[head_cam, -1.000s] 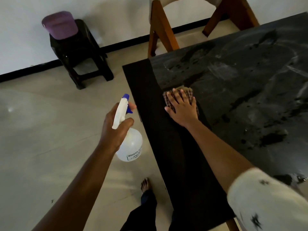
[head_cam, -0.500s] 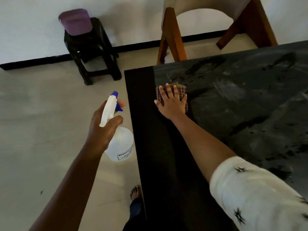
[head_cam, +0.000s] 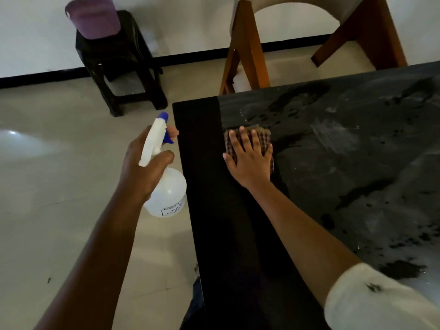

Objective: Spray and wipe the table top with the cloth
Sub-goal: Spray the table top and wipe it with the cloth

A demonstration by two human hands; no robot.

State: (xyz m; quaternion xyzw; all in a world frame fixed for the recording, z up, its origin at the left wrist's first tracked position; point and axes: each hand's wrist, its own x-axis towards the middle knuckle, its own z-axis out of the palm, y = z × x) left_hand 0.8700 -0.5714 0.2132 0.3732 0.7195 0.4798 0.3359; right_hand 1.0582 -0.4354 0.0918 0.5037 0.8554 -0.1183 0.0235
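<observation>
A purple container sits on a dark stool at far left, against the wall. Off the bench's left edge, over the floor, the left hand wraps the neck of a clear spray bottle, one finger on its blue trigger. On the dark, wet-streaked bench, near its far left corner, the right hand presses flat, fingers spread, on a checked cloth. A wooden chair stands beyond.
</observation>
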